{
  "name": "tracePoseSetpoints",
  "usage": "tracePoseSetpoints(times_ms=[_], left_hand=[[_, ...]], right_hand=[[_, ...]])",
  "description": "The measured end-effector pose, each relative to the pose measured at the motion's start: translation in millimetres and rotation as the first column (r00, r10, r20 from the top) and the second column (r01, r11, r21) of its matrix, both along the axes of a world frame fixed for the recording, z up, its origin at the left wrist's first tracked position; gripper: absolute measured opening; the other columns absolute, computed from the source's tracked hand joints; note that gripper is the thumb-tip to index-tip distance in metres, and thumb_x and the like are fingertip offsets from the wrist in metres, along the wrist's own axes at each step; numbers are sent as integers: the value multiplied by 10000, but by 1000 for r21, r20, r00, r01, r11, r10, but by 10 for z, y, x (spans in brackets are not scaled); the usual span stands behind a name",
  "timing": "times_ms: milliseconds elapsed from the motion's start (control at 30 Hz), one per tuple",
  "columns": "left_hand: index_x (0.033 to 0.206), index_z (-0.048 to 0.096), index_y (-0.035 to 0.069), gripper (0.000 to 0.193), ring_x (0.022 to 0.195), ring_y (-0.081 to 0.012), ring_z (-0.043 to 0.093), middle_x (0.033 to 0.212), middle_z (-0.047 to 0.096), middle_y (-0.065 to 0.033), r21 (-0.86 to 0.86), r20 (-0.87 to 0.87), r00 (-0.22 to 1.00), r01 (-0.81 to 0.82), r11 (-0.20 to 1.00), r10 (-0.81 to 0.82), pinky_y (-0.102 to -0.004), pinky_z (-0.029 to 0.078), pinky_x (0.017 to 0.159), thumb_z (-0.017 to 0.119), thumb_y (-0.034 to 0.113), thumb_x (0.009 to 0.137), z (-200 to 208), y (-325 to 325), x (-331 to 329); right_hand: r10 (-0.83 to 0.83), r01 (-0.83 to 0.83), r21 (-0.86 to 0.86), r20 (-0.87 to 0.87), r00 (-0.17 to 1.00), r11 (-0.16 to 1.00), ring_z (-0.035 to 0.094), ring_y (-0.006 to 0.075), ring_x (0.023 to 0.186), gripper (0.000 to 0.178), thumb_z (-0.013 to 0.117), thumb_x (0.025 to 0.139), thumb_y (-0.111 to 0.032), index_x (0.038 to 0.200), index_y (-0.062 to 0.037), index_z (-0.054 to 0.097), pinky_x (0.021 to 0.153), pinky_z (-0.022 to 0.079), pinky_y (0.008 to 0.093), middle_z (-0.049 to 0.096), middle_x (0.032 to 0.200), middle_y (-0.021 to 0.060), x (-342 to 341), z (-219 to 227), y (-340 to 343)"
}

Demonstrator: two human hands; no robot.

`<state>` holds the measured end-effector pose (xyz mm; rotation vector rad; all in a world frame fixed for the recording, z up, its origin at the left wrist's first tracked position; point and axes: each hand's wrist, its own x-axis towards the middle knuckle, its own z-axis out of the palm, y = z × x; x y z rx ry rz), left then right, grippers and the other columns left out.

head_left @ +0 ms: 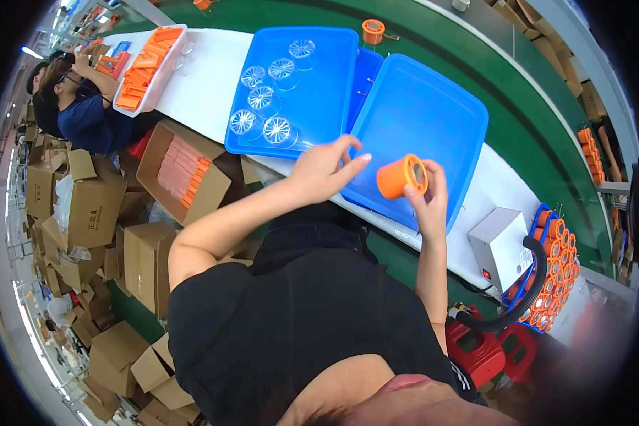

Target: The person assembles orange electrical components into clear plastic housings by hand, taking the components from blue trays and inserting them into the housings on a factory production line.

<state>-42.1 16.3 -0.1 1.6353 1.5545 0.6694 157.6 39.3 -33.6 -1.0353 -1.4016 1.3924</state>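
My right hand (431, 199) grips an orange cylindrical housing (392, 181) with a grey round end, holding it up over the near part of a blue tray (433, 106). My left hand (326, 169) hovers just left of it, fingers apart and nothing in them. Beside that hand, a second blue tray (319, 50) bears several clear plastic cups (277, 130) with ribbed round ends. The inside of the orange housing is turned out of sight.
A white bin (182, 60) of orange parts stands far left, near a co-worker (92, 117). Below it is a cardboard box (153, 153) of orange pieces. At right are a grey-white machine (500, 241) with a black hose (536, 291) and stacked orange housings (557, 266). Another orange housing (373, 30) sits on the green belt (440, 42).
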Motion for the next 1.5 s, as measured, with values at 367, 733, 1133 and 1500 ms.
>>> tracePoseSetpoints(times_ms=[367, 733, 1133, 1500], left_hand=[[1118, 353, 6, 501, 598, -130, 560, 824, 552, -114, -372, 717, 674, 150, 916, 180, -204, 449, 465, 511, 373, 816, -107, -433, -580], [1084, 434, -12, 515, 651, -235, 560, 895, 551, -168, -249, 966, -58, 70, 966, 253, -315, 456, 507, 398, 404, 782, -408, -765, -2426], [1148, 428, -31, 627, 1064, -398, 417, 1212, 357, -280, -269, 958, -63, 132, 954, 278, -458, 370, 849, 377, 459, 760, -286, -31, -2067], [1100, 478, -5, 645, 901, -348, 481, 1045, 472, -250, -207, 946, -40, 692, 691, 322, -416, 400, 756, 396, 518, 731, -477, 310, -307]], right_hand=[[173, -657, 224, 859, 482, 720, 552, 233, 877, 602, 716, 622, -242, 1099, 0, 440, 776, 416, 316, 568, 895, 148, -1078, 1027, -204], [53, -562, 101, 967, 251, 821, 570, 193, 827, 608, 628, 688, -407, 1132, -36, 440, 667, 458, 312, 557, 948, 121, -2638, 144, 182], [195, -274, -146, -405, 893, 950, 501, 310, 956, 530, 572, 728, -265, 1182, -71, 381, 728, 444, 337, 430, 1164, 209, -1903, 50, 79], [-310, 310, -226, -916, 255, 923, 488, 338, 914, 412, 410, 823, -274, 1184, -76, 390, 702, 448, 390, 460, 1095, 213, 10, -420, -1041]])
